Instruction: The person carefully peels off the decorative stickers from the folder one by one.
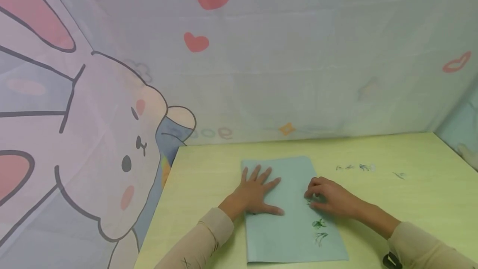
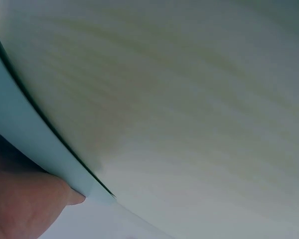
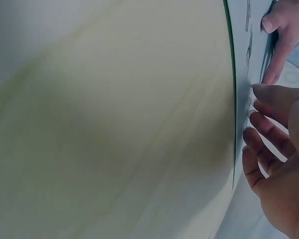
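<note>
A pale blue-green paper sheet (image 1: pixel 284 240), seemingly folded, lies on the yellow table. My left hand (image 1: pixel 255 194) rests on its left part with fingers spread; the left wrist view catches only part of that hand (image 2: pixel 30 204) by the sheet's edge. At the right edge, my right hand (image 1: pixel 330 198) touches the sheet, fingers loosely bent. A small dark-green cutout (image 1: pixel 309 202) shows between its thumb and fingertips. In the right wrist view, the thumb and fingers of the right hand (image 3: pixel 284 144) stand apart. Nearer the front lie a leafy green cutout (image 1: pixel 319 223) and a paler one (image 1: pixel 321 238).
Several small plant-like cutouts (image 1: pixel 364 167) lie in a row at the table's back right, one (image 1: pixel 400 175) further right. A printed cloth (image 1: pixel 298 53) with hearts and a rabbit hangs behind and left of the yellow table (image 1: pixel 201 169). A black object (image 1: pixel 392 260) is by the right sleeve.
</note>
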### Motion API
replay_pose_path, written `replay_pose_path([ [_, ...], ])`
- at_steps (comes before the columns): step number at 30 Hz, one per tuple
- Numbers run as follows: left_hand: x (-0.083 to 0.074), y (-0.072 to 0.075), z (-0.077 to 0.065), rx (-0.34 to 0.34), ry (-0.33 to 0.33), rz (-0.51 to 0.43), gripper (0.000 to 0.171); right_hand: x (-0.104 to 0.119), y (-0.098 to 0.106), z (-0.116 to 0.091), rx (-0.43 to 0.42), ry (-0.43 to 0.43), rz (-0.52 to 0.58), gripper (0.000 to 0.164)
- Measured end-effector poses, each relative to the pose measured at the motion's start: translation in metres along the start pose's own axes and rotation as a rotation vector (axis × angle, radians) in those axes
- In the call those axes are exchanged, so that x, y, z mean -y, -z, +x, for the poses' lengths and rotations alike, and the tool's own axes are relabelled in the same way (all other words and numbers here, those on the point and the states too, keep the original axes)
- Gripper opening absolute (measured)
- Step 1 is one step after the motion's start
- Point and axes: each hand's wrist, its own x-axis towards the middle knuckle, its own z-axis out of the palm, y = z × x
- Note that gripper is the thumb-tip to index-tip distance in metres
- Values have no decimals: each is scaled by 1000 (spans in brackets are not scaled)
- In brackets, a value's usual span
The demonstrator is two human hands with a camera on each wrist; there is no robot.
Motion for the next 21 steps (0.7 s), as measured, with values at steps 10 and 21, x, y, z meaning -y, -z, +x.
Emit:
replay_pose_path([
  [10,0,0,0,5,2,6,106,2,3,1,-2,33,14,15],
  [21,-1,1,-1,1,0,2,106,-1,0,1,4,0,38,16],
])
